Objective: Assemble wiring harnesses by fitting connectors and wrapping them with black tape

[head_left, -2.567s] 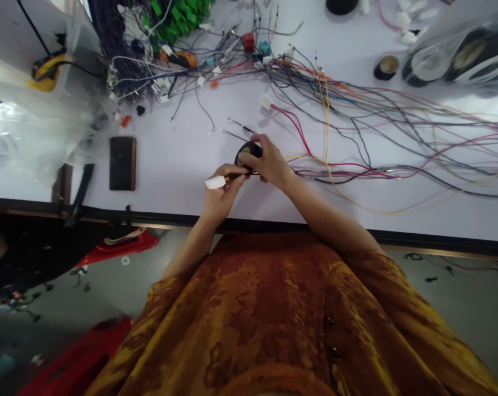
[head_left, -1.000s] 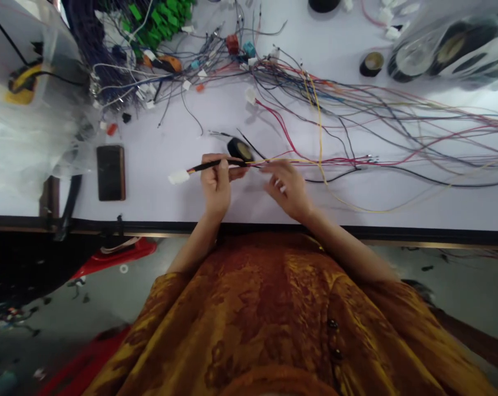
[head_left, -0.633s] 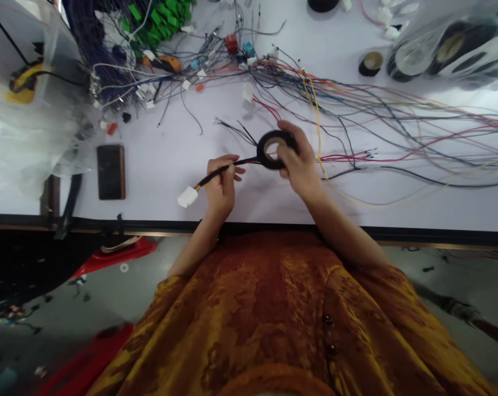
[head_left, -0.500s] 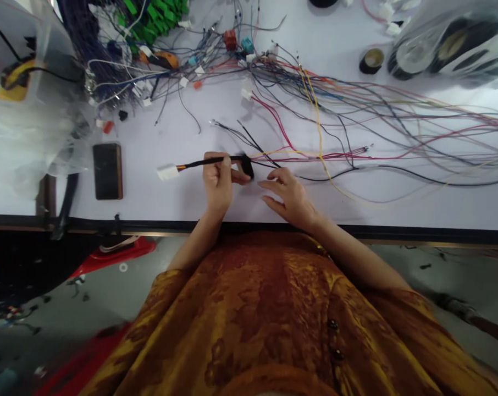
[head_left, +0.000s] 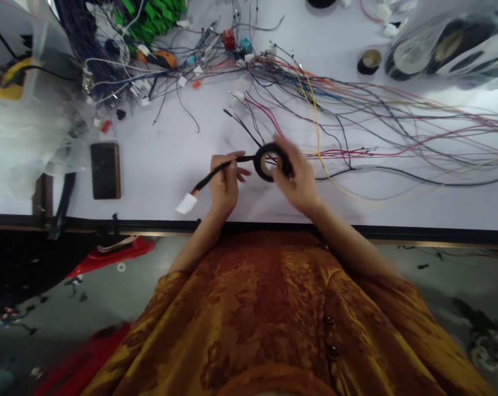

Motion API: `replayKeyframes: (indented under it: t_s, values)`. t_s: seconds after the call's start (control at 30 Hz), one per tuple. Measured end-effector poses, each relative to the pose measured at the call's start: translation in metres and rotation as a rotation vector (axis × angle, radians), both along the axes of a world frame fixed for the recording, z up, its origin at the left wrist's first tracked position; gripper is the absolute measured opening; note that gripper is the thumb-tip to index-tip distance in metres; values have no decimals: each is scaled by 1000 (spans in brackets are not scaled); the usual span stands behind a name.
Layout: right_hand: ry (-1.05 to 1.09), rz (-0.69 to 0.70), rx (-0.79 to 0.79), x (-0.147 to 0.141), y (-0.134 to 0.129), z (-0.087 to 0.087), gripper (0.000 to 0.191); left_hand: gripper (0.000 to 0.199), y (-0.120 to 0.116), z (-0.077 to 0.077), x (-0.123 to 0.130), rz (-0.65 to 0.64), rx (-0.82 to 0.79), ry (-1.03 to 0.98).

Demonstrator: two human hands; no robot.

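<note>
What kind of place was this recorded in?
Probably a wiring workshop: loose coloured wires run across the white table, green plastic pieces lie heaped at the back, and the right hand holds a roll of black tape.

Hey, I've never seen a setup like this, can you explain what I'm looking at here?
There's no machine here: these are a person's own bare hands, seen by a camera worn on the head, looking forward and down. That's why the patterned orange-brown clothing fills the bottom.

The left hand has a black-wrapped wire bundle in its grip, with a white connector at the end. The right hand holds a roll of black tape.

On the white table lie a dark, phone-like object to the left, a pile of green pieces and many loose wires farther back, and rolls in clear plastic at far right.
</note>
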State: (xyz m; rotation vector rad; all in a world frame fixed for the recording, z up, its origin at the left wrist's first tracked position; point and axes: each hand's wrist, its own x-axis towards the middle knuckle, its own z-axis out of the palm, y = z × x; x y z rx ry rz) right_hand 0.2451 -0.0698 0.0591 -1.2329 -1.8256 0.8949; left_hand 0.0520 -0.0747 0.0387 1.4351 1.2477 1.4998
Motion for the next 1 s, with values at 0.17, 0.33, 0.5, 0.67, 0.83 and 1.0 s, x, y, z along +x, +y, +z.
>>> replayKeyframes:
  t_s: [0.17, 0.33, 0.5, 0.67, 0.83, 1.0]
  values:
    - [-89, 51, 77, 8, -28, 3, 27, 27, -2, 17, 11, -37, -195, -149]
    - [-150, 22, -305, -22, 57, 16, 32, 11, -12, 22, 11, -173, 112, 319]
    - [128, -33, -635, -17, 87, 15, 27, 11, -11, 8, 2, -125, 153, 390]
    - [57, -24, -258, 17, 3, 6, 59, 24, 1, 3, 8, 13, -102, -11]
    - [-145, 121, 19, 16, -32, 6, 35, 25, 5, 13, 18, -82, -195, -159]
    - [-206, 16, -261, -8, 47, 22, 25, 12, -6, 9, 19, -214, 102, 280]
